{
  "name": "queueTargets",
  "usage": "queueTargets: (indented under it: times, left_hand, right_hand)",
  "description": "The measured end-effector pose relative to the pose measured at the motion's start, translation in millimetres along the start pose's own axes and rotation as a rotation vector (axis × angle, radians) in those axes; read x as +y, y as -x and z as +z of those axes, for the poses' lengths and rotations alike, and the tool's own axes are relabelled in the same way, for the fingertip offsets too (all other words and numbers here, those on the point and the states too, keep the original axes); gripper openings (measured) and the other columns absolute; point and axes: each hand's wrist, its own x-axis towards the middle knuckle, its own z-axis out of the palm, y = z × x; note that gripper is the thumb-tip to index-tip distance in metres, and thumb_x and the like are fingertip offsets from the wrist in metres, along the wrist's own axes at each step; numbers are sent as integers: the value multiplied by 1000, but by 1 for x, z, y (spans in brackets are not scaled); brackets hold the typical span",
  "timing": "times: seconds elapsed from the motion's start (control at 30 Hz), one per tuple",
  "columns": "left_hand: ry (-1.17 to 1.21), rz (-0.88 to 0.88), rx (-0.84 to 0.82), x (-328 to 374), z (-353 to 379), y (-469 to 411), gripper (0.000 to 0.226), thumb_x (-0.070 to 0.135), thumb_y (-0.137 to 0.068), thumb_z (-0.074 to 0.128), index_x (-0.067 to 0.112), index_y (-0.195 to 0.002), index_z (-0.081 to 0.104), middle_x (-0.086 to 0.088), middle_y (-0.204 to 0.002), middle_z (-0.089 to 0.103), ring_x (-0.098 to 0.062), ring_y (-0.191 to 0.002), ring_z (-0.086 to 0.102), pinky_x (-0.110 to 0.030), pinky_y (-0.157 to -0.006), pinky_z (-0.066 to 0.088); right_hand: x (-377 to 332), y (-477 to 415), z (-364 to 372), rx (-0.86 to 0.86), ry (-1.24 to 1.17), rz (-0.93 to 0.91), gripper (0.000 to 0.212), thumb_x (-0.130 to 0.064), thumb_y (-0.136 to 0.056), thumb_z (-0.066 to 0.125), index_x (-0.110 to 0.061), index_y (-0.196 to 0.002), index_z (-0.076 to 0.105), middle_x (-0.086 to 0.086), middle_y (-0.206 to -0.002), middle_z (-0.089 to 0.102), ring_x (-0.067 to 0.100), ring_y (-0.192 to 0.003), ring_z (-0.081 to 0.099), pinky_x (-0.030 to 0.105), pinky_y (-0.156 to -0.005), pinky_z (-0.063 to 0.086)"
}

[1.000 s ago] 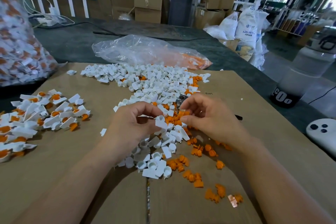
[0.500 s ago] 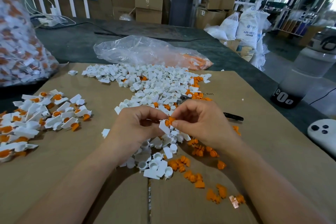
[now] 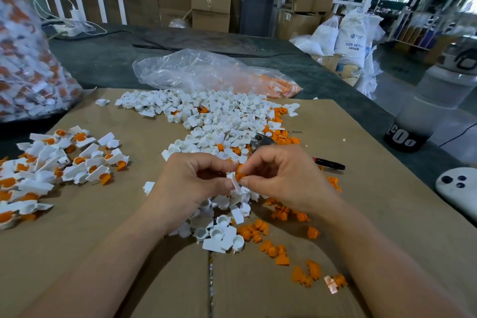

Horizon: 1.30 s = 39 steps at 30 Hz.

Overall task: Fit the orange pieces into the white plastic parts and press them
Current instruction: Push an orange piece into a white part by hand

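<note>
My left hand [image 3: 192,183] pinches a small white plastic part [image 3: 235,181] above the middle of the cardboard. My right hand [image 3: 284,178] pinches an orange piece [image 3: 240,174] and holds it against the top of that white part. Both hands meet over a big heap of loose white parts [image 3: 219,121]. Loose orange pieces [image 3: 273,248] lie scattered on the cardboard below and right of my hands. A pile of fitted white-and-orange parts [image 3: 51,162] lies at the left.
A cardboard sheet [image 3: 108,253] covers the dark table. A clear bag with orange pieces [image 3: 206,72] lies behind the heap; a full bag of finished parts [image 3: 23,59] stands far left. Pliers [image 3: 327,162], a frosted bottle [image 3: 436,100] and a white device [image 3: 459,186] lie right.
My right hand picked an orange piece from the pile and brought it to the white part in my left hand. Both hands have drawn together and slightly toward me.
</note>
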Motion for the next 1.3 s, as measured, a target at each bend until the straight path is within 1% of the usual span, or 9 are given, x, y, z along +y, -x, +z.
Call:
queueTargets:
  times: [0.17, 0.43, 0.6, 0.7, 0.83, 0.93, 1.03, 1.17, 1.3]
  left_hand:
    - [-23, 16, -7, -3, -1, -1, 21, 18, -52, 73, 21, -72, 76, -5, -77, 74, -24, -75, 70, -31, -71, 58]
    - [-28, 24, -122, 0, -3, 1, 21, 17, -55, 73, 26, -74, 77, -3, -77, 74, -16, -72, 70, -20, -65, 55]
    - [20, 29, -97, 2, 0, 3, 21, 22, -50, 74, 27, -70, 76, -1, -71, 73, -10, -64, 68, -16, -58, 52]
    - [70, -4, -26, 1, 1, 2, 20, 5, -53, 75, 20, -66, 73, -1, -66, 71, -9, -59, 66, -14, -53, 50]
    - [57, -28, -35, 1, 1, 2, 31, -17, -64, 69, 11, -77, 65, -2, -65, 70, -9, -55, 65, -14, -51, 50]
    - [86, -39, -66, 2, 0, 3, 20, -6, -64, 70, 6, -79, 64, -4, -65, 69, -12, -57, 66, -15, -51, 50]
    - [99, -31, -88, 4, 1, 3, 19, 11, -57, 70, 8, -76, 68, -5, -66, 70, -11, -57, 66, -15, -52, 50]
    - [147, -62, -101, 4, 0, 4, 18, 14, -58, 69, 18, -74, 76, -8, -72, 71, -17, -59, 69, -18, -55, 53]
    - [182, -62, -84, 3, 1, 2, 17, 10, -58, 70, 18, -73, 75, -11, -71, 68, -18, -58, 68, -17, -54, 52]
  right_hand:
    - [2, 1, -2, -25, -21, -6, 14, -8, -74, 75, -22, -75, 70, -9, -70, 67, 3, -63, 64, 16, -60, 52]
    - [3, 2, -4, -96, -22, -31, 12, -4, -75, 73, -16, -77, 71, -13, -67, 65, -3, -60, 61, 9, -56, 45]
    - [4, 1, -3, -37, -19, -41, 15, -6, -74, 75, -20, -74, 70, -8, -67, 66, 1, -60, 62, 13, -57, 49]
    - [4, 1, -1, 7, -39, -24, 17, -6, -73, 76, -22, -70, 69, -6, -66, 66, 3, -59, 62, 15, -58, 51]
    - [5, 2, -1, -28, -74, -1, 12, -7, -73, 76, -17, -74, 70, -4, -68, 68, 5, -60, 63, 17, -58, 51]
    - [6, 1, -4, -71, -142, 28, 13, -6, -71, 76, -15, -78, 71, 4, -73, 70, 14, -65, 66, 25, -63, 56]
    - [7, 0, -5, -79, -179, 42, 19, -10, -66, 78, -23, -77, 68, -4, -72, 69, 10, -68, 65, 23, -66, 54]
    - [7, -1, -2, -76, -203, 66, 23, -28, -56, 78, -31, -74, 63, -12, -72, 66, 9, -70, 63, 24, -65, 55]
    - [8, -3, -1, -69, -297, 114, 26, -25, -54, 77, -25, -76, 64, -7, -74, 69, 8, -70, 67, 17, -64, 52]
